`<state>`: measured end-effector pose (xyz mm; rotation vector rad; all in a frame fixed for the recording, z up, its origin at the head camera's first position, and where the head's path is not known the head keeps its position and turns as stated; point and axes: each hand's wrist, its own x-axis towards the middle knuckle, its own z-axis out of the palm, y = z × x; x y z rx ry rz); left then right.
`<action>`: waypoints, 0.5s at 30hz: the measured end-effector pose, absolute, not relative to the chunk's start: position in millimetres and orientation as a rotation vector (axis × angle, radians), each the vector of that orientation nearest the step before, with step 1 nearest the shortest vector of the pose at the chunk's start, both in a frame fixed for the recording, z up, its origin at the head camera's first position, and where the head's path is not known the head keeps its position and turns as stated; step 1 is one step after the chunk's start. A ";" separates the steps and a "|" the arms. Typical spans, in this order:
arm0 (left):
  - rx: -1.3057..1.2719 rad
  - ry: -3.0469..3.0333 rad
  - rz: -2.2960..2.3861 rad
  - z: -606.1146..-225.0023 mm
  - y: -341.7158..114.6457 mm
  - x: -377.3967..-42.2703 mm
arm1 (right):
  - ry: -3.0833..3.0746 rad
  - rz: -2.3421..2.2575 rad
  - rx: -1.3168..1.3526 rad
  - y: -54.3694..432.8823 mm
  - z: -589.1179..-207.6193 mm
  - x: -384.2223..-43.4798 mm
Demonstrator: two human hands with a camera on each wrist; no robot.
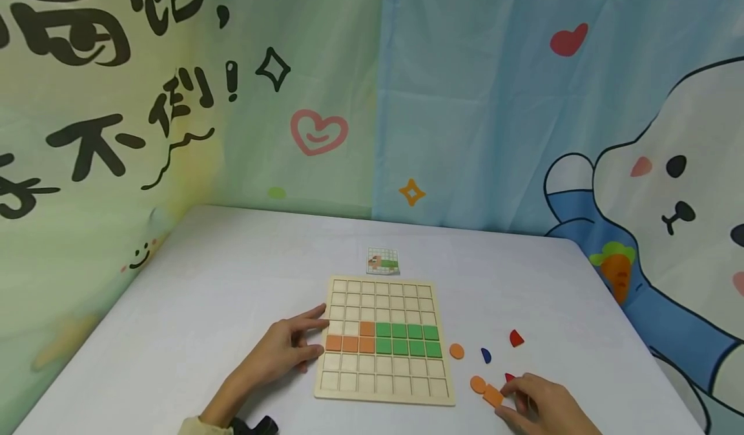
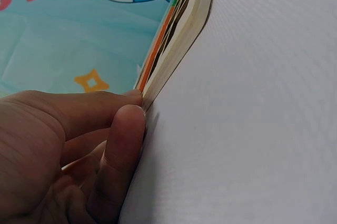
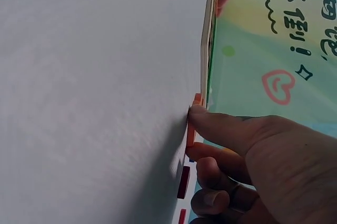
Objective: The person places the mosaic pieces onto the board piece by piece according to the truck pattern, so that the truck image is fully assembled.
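A wooden grid board point(image 1: 383, 377) lies on the table, with orange squares point(image 1: 350, 344) and green squares point(image 1: 408, 340) filling parts of two rows. My left hand point(image 1: 285, 344) rests beside the board's left edge, its fingertips touching the rim; in the left wrist view the thumb and a finger meet the board's side. To the right of the board, my right hand point(image 1: 543, 404) pinches an orange square point(image 1: 493, 395) between thumb and finger, close to the tabletop. An orange disc point(image 1: 478, 384) touches or nearly touches that square. Part of a red piece point(image 1: 509, 377) shows just behind the right hand.
Another orange disc point(image 1: 456, 351), a dark blue half-disc point(image 1: 486, 355) and a red quarter-round piece point(image 1: 516, 338) lie right of the board. Behind the board is a small picture card point(image 1: 382, 261). Printed curtains point(image 1: 465, 131) hang along the table's far side.
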<state>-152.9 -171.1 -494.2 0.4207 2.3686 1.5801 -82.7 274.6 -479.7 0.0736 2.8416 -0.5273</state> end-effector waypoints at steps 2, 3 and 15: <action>0.422 2.368 1.580 -494.2 -171.0 -152.5 | 2.848 -0.523 0.076 274.7 -480.0 -82.0; 0.422 2.369 1.579 -494.1 -170.9 -152.3 | 2.851 -0.521 0.077 274.9 -480.1 -81.8; 0.410 2.382 1.572 -494.1 -170.0 -152.9 | 2.906 -0.557 0.071 275.2 -476.0 -80.6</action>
